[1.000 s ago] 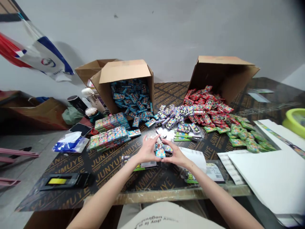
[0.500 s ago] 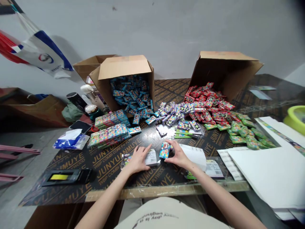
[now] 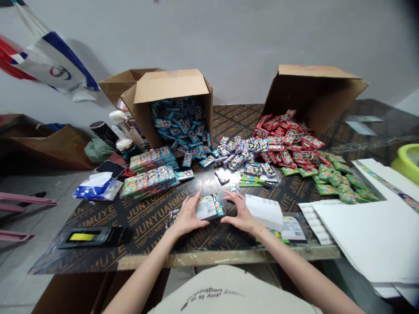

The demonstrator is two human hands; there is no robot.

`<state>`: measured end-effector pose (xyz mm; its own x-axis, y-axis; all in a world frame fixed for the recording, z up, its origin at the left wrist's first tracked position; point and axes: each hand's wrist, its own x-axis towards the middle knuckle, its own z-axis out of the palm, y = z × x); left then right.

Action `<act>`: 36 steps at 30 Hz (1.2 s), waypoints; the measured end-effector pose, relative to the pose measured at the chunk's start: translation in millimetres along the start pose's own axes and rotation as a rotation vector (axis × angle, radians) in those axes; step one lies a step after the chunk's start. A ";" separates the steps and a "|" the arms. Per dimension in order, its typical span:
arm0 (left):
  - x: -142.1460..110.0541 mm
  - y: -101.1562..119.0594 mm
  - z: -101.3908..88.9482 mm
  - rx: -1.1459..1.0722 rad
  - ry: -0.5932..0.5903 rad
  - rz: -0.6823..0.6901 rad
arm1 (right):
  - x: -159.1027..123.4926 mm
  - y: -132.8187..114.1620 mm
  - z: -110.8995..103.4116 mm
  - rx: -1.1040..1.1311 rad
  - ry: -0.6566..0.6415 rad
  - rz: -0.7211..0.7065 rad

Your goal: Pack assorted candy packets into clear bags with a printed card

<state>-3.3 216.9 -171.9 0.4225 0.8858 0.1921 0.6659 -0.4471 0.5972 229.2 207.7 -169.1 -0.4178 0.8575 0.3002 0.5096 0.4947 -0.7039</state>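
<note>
A flat pack with a white printed label (image 3: 205,210) and colourful edges lies on the dark table in front of me. My left hand (image 3: 188,217) grips its left part, forefinger along the far edge and thumb along the near edge. A small blue packet (image 3: 218,204) sits at the pack's right end. Just right of it, my right hand (image 3: 241,213) is open, thumb and fingers apart with dark table showing between them. Part of the pack and another clear-wrapped item are hidden under my left hand.
Boxes hold blue packets (image 3: 181,122) and red packets (image 3: 288,135). Purple packets (image 3: 240,150) and green packets (image 3: 340,179) lie loose. Stacked bundles (image 3: 150,181), a tape dispenser (image 3: 93,237), a white paper roll (image 3: 264,211) and white sheets (image 3: 360,235) surround the work spot.
My right hand has let go of the small blue packet, which now sits against the pack's right end. Its fingers have spread. My left hand stays on the pack.
</note>
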 end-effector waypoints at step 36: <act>18.8 12.6 1.8 -0.015 -0.085 0.075 | 14.4 3.2 -36.0 -0.135 -0.121 -0.125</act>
<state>14.1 227.7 -162.2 0.5218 0.8359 0.1703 0.6212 -0.5092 0.5957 251.9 226.6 -143.8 -0.5671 0.7690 0.2951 0.5405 0.6178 -0.5712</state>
